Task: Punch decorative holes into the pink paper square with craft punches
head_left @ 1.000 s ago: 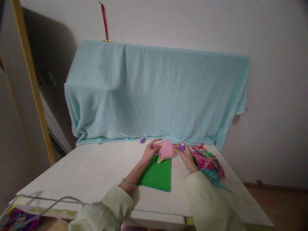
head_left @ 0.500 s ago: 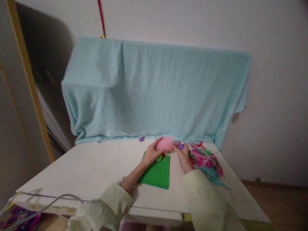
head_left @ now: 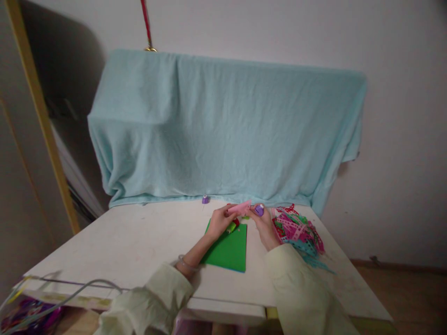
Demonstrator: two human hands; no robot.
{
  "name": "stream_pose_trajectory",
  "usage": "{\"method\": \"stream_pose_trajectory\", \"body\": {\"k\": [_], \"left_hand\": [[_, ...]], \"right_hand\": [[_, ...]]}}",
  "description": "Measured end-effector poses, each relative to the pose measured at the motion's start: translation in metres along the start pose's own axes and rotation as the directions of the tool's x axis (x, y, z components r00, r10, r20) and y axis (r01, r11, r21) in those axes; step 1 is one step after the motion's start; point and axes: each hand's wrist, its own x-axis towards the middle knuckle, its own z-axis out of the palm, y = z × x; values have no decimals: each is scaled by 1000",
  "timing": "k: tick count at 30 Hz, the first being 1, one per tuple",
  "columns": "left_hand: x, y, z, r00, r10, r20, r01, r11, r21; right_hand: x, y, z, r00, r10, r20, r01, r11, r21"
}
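The pink paper [head_left: 240, 208] is between the left hand [head_left: 219, 222], pinching its left side, and the right hand [head_left: 264, 226], curled around the purple punch [head_left: 259, 210] at its right edge. The green sheet [head_left: 228, 251] lies nearer the person.

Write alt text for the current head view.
A person's left hand and right hand hold a piece of pink paper over a white table, the right also holding a small purple object. Green sheets lie nearer the camera, a heap of colorful perforated strips to the right, and a light-blue cloth hangs behind.
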Motion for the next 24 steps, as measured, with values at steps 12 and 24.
{"method": "stream_pose_trajectory", "body": {"k": [12, 24], "left_hand": [[-4, 13, -1, 995, 90, 41, -92, 994, 53], [-1, -1, -23, 954, 296, 43, -261, 752, 605]], "right_hand": [[0, 3, -1, 998, -39, 50, 42, 998, -48], [5, -11, -5, 950, 255, 180, -277, 955, 109]]}}
